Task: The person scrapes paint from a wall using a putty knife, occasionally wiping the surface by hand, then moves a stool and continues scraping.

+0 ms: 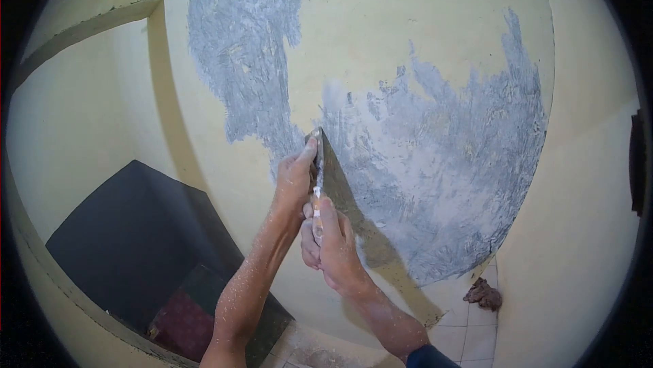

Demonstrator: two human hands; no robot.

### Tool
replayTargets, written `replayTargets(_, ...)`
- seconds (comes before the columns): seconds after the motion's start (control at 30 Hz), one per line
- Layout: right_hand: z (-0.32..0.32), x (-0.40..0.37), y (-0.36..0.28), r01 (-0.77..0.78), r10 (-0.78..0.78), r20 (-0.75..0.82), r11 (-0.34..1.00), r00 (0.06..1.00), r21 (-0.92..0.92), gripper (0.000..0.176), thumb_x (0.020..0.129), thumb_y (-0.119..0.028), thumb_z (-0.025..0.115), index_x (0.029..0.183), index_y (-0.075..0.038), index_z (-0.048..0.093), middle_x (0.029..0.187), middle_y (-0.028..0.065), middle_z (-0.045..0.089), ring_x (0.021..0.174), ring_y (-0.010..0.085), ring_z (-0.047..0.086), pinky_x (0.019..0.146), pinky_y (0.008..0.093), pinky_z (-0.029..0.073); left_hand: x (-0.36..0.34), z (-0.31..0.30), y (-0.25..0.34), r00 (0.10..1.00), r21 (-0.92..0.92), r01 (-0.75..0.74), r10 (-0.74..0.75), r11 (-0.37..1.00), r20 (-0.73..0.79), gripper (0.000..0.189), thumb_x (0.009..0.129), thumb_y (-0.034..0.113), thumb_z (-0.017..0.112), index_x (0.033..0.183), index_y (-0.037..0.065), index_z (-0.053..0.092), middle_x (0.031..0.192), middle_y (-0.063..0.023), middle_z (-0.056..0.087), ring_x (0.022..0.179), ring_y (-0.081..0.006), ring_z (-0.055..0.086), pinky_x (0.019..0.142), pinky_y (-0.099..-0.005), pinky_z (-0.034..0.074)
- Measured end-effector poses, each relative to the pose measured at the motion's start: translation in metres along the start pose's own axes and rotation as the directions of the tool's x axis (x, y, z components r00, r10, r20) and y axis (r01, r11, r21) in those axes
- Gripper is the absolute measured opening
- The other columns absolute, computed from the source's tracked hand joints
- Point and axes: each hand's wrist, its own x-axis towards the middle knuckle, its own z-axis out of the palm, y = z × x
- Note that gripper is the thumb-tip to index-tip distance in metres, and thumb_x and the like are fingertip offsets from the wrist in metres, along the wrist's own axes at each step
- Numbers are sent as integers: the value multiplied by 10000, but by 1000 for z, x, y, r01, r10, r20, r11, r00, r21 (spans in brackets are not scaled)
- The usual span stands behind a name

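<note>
A scraper (pixel 320 167) with a thin metal blade and a light, orange-marked handle stands nearly upright against the wall. My right hand (pixel 332 242) is closed around its handle. Higher up, my left hand (pixel 296 174) grips the blade near its tip, thumb pressed along it; its other fingers are mostly hidden. The blade's tip meets the wall at the edge of a rough grey patch (pixel 435 157), where the yellow paint (pixel 408 7) is gone. Pale dust speckles both forearms.
On the left, a dark panel-like object (pixel 129 232) stands below an arched recess, with a dark red item (pixel 182 327) by it. A brown crumpled clump (pixel 483 294) lies on the tiled floor (pixel 469 337) at lower right. A dark object (pixel 637 164) hangs at far right.
</note>
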Motion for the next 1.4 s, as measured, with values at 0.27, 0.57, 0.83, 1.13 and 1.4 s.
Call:
replayTargets(0.27, 4, 4, 2, 34, -33, 9, 999, 999, -25, 414, 1082, -472, 301, 1001, -104, 471, 495, -24, 345, 358, 75, 252, 357, 255, 233, -4, 0, 18, 1000, 19, 26, -26, 999, 1, 437, 950, 401, 655, 685, 55, 625, 635, 30, 519, 565, -79, 434, 518, -277, 328)
replayTargets(0.57, 9, 4, -6, 28, -28, 20, 1000, 999, -13, 415, 1081, -474, 301, 997, -107, 474, 498, -24, 346, 360, 76, 265, 358, 248, 235, 6, 1, 14, 997, 73, -66, 69, 995, -32, 451, 948, 398, 650, 671, 43, 634, 613, 12, 506, 549, -93, 413, 515, -294, 333)
replayTargets(0.83, 5, 5, -9, 41, -41, 12, 999, 999, -1, 409, 1083, -465, 302, 1007, -102, 475, 486, -24, 342, 347, 83, 255, 355, 252, 229, -5, 12, 26, 999, 0, -13, 13, 1000, -35, 471, 932, 422, 666, 631, 72, 577, 609, 16, 499, 542, -99, 426, 502, -291, 323)
replayTargets(1.13, 8, 4, -10, 71, -71, 6, 997, 997, -20, 407, 1080, -471, 314, 999, -105, 473, 489, -25, 335, 349, 79, 249, 353, 251, 228, 1, 8, 28, 1000, 21, -9, 9, 1000, 5, 464, 932, 413, 659, 657, 42, 617, 618, -4, 520, 532, -101, 449, 498, -299, 354)
replayTargets(1.4, 11, 8, -23, 40, -40, 57, 999, 998, -6, 406, 1085, -456, 295, 999, -100, 470, 491, -28, 340, 353, 75, 260, 362, 244, 245, 6, 10, 27, 999, 9, -39, 40, 999, -30, 445, 924, 411, 675, 702, 26, 645, 648, -22, 546, 487, -123, 439, 481, -302, 349)
